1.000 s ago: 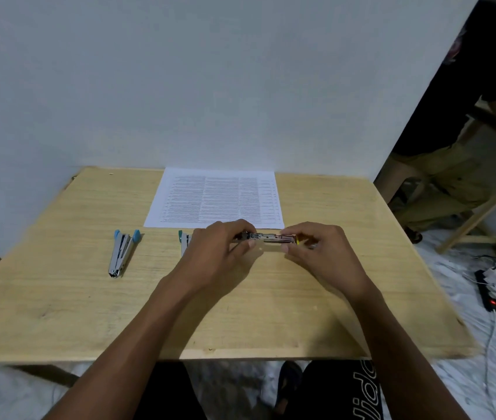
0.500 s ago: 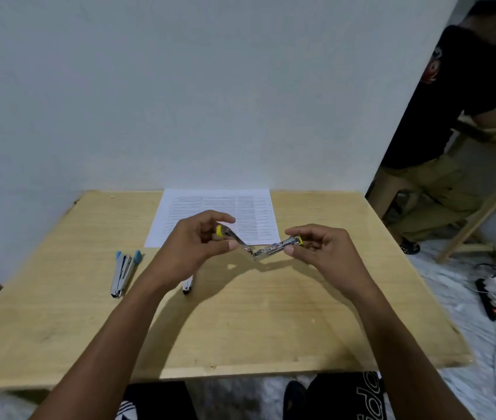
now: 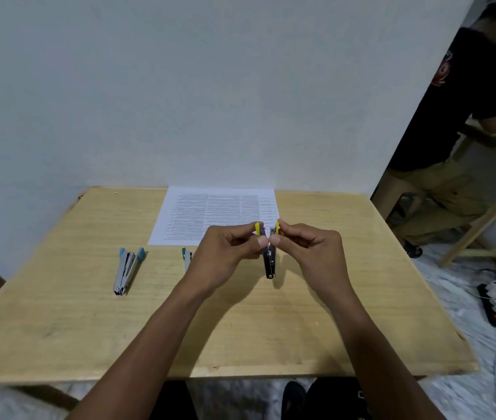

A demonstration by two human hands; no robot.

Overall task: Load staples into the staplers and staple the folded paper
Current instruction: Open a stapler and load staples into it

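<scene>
You hold the yellow stapler (image 3: 270, 262) at the centre of the frame, lifted off the worktop (image 3: 240, 328). Its hinge hangs down and its two yellow-tipped arms point up, close together. Your left hand (image 3: 225, 256) pinches one tip and your right hand (image 3: 310, 253) the other. The fingers (image 3: 261, 241) are curled narrow, thumb against forefinger on each arm.

You appear to be at the loading step on this stapler. The staple channel is too small and dark to show whether a strip sits in it, so I cannot tell if it is loaded. The blue stapler (image 3: 127, 269) lies left of centre with its arms slightly apart in a narrow V. The green stapler (image 3: 186, 258) lies just behind your left hand and is mostly hidden. The paper (image 3: 210, 216) lies flat at the far edge of the worktop against the wall. It shows no fold and no staple, so folding and stapling look left to do.

All three staplers are slim, with bright metal bodies and small coloured plastic caps. They look hard and a little slippery. The paper is a thin white sheet dense with print. The worktop is pale, matt wood grain.

At the right of the frame another person (image 3: 458, 116) leans on a wooden bench. A power strip (image 3: 490, 307) lies on the floor below.
</scene>
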